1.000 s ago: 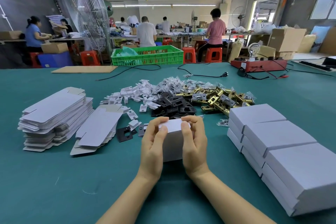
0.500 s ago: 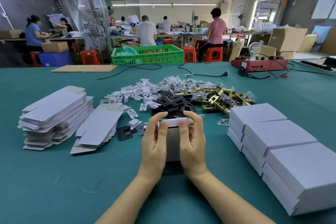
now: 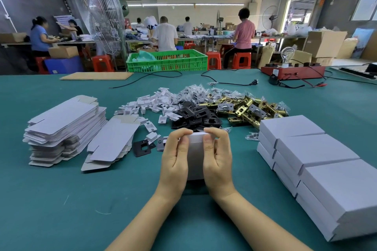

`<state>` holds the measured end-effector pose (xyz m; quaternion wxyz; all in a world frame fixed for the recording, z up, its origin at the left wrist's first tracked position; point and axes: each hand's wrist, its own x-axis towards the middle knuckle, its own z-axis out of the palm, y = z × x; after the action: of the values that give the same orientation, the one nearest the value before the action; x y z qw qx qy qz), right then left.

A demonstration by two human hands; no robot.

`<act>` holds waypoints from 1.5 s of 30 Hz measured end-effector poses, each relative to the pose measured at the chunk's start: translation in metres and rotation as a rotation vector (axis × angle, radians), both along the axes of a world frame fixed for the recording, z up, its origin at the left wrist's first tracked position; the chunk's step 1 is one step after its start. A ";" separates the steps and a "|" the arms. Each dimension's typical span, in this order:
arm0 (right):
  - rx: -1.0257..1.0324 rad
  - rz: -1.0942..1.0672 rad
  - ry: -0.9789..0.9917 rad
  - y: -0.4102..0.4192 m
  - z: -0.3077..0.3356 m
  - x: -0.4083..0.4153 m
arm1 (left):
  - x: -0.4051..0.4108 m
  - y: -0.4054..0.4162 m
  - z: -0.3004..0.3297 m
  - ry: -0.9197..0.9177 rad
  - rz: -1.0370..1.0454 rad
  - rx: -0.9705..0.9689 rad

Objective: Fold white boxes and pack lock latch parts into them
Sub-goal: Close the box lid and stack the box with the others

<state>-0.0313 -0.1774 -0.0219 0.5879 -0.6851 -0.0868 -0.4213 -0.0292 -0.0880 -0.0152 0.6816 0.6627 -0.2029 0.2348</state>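
White cardboard box point(image 3: 195, 156) is stood on end on the green table point(image 3: 61, 199), gripped between the left hand point(image 3: 175, 158) and right hand point(image 3: 217, 158), thumbs pressed on its near face and fingertips curled over the top flap, which looks about shut. Best results are probably had if the flap is pushed down evenly from both corners so the tuck tab is seated square, not crumpled. Brass latches point(image 3: 244, 108), black plates point(image 3: 193, 117) and 2 piles of flat blanks point(image 3: 65, 126) are left just beyond.
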 end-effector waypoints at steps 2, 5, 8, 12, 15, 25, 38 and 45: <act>-0.005 0.009 -0.002 -0.001 0.000 0.000 | 0.000 0.000 0.000 0.002 0.007 -0.003; -0.007 0.032 -0.003 -0.001 0.000 -0.001 | 0.000 0.002 0.000 0.021 0.005 0.001; -0.010 0.046 -0.011 -0.002 0.000 -0.002 | 0.002 0.003 -0.001 0.028 0.002 0.017; -0.023 0.061 0.002 -0.002 0.000 -0.003 | 0.004 0.004 -0.001 0.003 -0.007 0.057; -0.045 0.063 0.019 -0.003 0.000 -0.003 | 0.005 0.005 -0.001 -0.023 -0.007 0.082; -0.010 0.065 0.059 -0.001 0.000 -0.003 | 0.006 0.007 -0.003 -0.027 -0.003 0.089; 0.140 0.350 0.342 -0.014 -0.002 0.012 | 0.021 0.013 -0.015 0.408 -0.168 0.144; 0.455 0.199 0.513 -0.028 0.001 0.018 | 0.022 0.011 -0.018 0.461 -0.136 0.257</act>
<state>-0.0137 -0.2056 -0.0213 0.7664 -0.6081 0.0932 -0.1848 -0.0069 -0.0769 -0.0330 0.6342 0.7646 -0.1148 0.0037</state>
